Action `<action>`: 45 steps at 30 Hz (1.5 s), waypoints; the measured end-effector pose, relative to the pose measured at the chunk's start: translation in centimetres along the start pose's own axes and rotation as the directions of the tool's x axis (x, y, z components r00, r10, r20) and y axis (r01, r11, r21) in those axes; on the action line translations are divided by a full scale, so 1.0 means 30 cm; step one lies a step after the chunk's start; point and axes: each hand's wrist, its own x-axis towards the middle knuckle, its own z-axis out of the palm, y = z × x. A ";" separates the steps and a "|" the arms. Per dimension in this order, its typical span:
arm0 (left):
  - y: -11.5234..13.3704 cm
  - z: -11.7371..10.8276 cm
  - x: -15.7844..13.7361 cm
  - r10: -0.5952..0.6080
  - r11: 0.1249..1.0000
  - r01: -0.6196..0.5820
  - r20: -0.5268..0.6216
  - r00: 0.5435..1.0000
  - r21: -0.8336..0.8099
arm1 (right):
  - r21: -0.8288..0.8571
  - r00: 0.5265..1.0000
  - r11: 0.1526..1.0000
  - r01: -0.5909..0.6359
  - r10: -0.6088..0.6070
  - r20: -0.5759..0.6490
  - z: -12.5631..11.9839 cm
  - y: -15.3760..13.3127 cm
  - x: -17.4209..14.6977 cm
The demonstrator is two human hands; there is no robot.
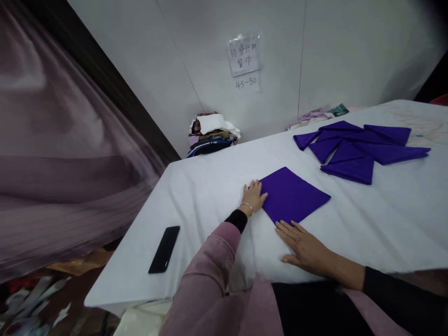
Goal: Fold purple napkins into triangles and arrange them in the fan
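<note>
On the far left of the white-covered worktop (206,198), a dark phone (164,249) is lying well apart from the cloth. Further right, beyond the worktop's far edge, a pile of clothes (212,133) is sitting by the wall. Next comes the left hand (255,196), palm down, its fingers loosely spread; it is pressing on the left corner of the purple cloth (294,199), gripping nothing between fingers and thumb.

The cloth is lying flat, pointing a corner away from the person, and its longer diagonal is running roughly left to right. Most of it is spreading to the right of the left hand and beyond the right hand (303,245). That right hand is resting flat, fingers extended and thumb apart, its fingertips meeting the cloth's near corner; it too is pinching nothing. Neither hand is plainly nearer, as both are reaching the cloth's border: the left at the side, the right at the front. The free right corner is pointing toward the far right, where several folded purple cloths (357,161) are lying overlapped, apart from the hands.
</note>
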 end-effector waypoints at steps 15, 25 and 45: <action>-0.057 0.019 0.140 -0.095 0.995 0.098 0.061 0.994 -0.032 | 0.094 1.000 0.996 -0.012 0.011 0.014 -0.019 -0.015 -0.008; -0.125 0.001 0.239 -0.359 0.931 0.359 0.007 0.933 -0.066 | 0.147 0.993 0.988 -0.055 0.038 0.113 -0.045 -0.024 0.005; -0.087 0.031 0.196 -0.229 0.973 0.228 0.079 0.970 0.025 | 0.040 0.983 0.982 -0.182 0.181 0.022 -0.130 0.290 0.606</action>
